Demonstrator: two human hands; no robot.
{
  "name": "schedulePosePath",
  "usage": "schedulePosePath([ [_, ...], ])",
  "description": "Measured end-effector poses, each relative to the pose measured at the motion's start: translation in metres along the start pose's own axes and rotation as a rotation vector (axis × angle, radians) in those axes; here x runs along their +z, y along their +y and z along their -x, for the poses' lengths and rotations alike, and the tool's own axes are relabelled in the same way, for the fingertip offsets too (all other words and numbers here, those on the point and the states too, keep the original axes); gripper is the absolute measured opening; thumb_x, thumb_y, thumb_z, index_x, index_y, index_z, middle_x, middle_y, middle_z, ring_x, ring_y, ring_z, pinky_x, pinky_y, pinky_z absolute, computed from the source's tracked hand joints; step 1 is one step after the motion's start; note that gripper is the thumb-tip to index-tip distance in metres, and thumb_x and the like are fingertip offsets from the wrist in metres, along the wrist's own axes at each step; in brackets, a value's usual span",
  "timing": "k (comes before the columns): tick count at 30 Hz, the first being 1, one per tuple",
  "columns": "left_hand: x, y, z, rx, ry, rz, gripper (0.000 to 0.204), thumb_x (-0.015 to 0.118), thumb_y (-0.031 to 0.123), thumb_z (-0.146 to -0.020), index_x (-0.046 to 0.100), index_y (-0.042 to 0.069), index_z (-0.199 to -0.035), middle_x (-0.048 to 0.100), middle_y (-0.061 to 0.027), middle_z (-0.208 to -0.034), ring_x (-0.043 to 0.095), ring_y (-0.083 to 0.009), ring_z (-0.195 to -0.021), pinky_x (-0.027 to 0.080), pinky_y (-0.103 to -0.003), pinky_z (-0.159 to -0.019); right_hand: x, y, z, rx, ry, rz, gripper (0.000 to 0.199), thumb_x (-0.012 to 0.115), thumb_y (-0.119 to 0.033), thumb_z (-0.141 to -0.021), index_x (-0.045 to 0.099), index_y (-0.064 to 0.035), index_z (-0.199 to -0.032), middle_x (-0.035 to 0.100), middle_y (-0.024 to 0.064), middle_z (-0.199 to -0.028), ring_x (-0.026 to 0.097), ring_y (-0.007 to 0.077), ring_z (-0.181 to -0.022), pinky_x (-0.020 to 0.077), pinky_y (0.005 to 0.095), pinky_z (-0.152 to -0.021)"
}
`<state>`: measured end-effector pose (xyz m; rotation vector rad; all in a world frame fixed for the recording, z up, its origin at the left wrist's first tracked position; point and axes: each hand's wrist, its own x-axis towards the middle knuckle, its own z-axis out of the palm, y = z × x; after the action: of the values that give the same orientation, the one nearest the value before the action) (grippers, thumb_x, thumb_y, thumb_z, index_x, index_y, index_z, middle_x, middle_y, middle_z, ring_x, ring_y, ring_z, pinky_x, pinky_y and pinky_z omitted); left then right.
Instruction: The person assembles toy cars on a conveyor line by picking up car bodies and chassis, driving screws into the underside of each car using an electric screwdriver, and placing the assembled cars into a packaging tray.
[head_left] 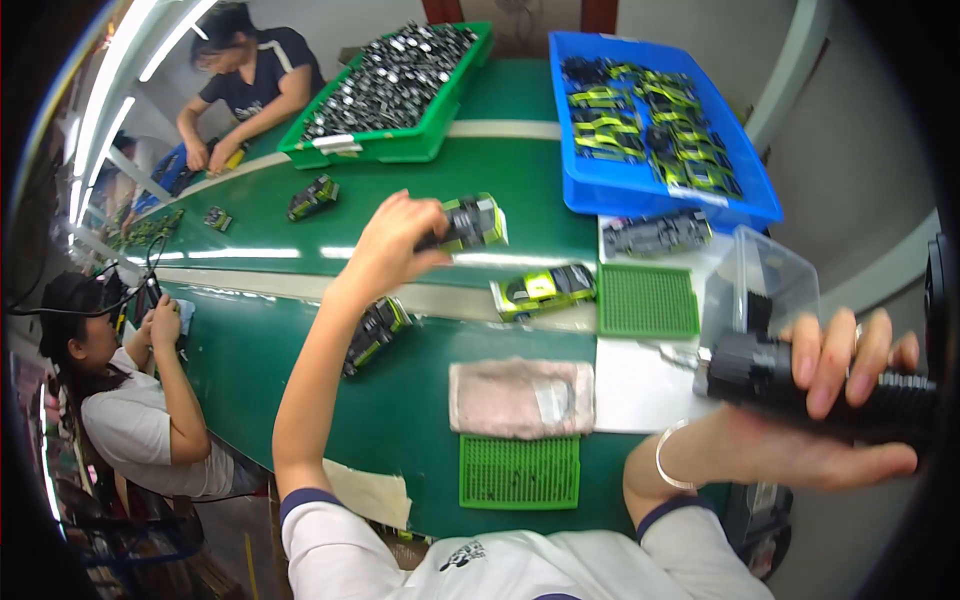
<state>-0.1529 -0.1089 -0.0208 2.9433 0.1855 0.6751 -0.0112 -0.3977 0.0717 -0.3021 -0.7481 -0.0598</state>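
Observation:
My left hand (pixel 395 240) is closed around one end of a black and lime-green toy car (pixel 473 222) above the middle of the green bench. In my right hand (pixel 780 442) is a black electric screwdriver (pixel 752 368), its metal bit pointing left over a white sheet (pixel 630 385). Below the held car, another lime-green toy car (pixel 545 291) lies beside a green perforated mat (pixel 648 300). A dark toy car (pixel 378 333) rests under my left forearm. Behind the mat sits a grey car chassis (pixel 657 233).
A blue bin (pixel 670 200) of toy cars stands at the back right, a green bin (pixel 375 148) of small shiny parts at the back. Near me lie a pink pad (pixel 490 400) and a second green mat (pixel 520 472). A clear box (pixel 770 265) stands right. Two co-workers sit left.

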Motion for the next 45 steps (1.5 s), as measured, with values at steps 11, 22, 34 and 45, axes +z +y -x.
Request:
schedulePosePath([
  [11, 0.030, 0.136, 0.080, 0.059, -0.145, 0.155, 0.034, 0.069, 0.020, -0.061, 0.050, 0.009, -0.087, 0.051, -0.0097, -0.103, 0.049, -0.0270, -0.091, 0.036, -0.040, -0.086, -0.008, -0.005, 0.032, 0.262, -0.228, -0.034, 0.073, 0.052, -0.069, -0.065, 0.042, -0.0086, -0.106, 0.038, 0.0039, -0.072, 0.040, 0.0129, -0.054, 0.0359, 0.0265, -0.048],
  [22, 0.062, 0.120, 0.099, 0.071, 0.119, 0.397, 0.068, 0.074, 0.026, -0.056, 0.043, 0.011, -0.114, 0.047, -0.0108, -0.118, 0.048, -0.0280, -0.102, 0.034, -0.042, -0.092, -0.052, 0.007, 0.136, 0.640, -0.462, 0.287, 0.078, 0.050, -0.072, -0.061, 0.028, -0.0096, -0.103, 0.044, 0.0081, -0.062, 0.047, 0.0170, -0.046, 0.0435, 0.0289, -0.044],
  [34, 0.053, 0.094, 0.105, -0.196, -0.137, 0.853, 0.105, 0.081, 0.031, -0.048, 0.022, 0.008, -0.132, 0.042, -0.0130, -0.125, 0.041, -0.0243, -0.115, 0.028, -0.037, -0.099, -0.056, 0.016, 0.148, 0.759, -0.453, 0.174, 0.073, 0.064, -0.058, -0.063, 0.030, -0.0089, -0.104, 0.047, 0.0058, -0.068, 0.048, 0.0115, -0.052, 0.0399, 0.0213, -0.047],
  [45, 0.060, 0.079, 0.124, -0.232, -0.164, 0.992, 0.070, 0.075, 0.014, -0.056, 0.045, 0.005, -0.118, 0.046, -0.0099, -0.122, 0.044, -0.0244, -0.112, 0.033, -0.034, -0.097, -0.048, 0.012, 0.122, 0.671, -0.670, 0.176, 0.075, 0.058, -0.066, -0.058, 0.030, -0.0120, -0.101, 0.048, 0.0081, -0.063, 0.049, 0.0190, -0.049, 0.0431, 0.0298, -0.046],
])
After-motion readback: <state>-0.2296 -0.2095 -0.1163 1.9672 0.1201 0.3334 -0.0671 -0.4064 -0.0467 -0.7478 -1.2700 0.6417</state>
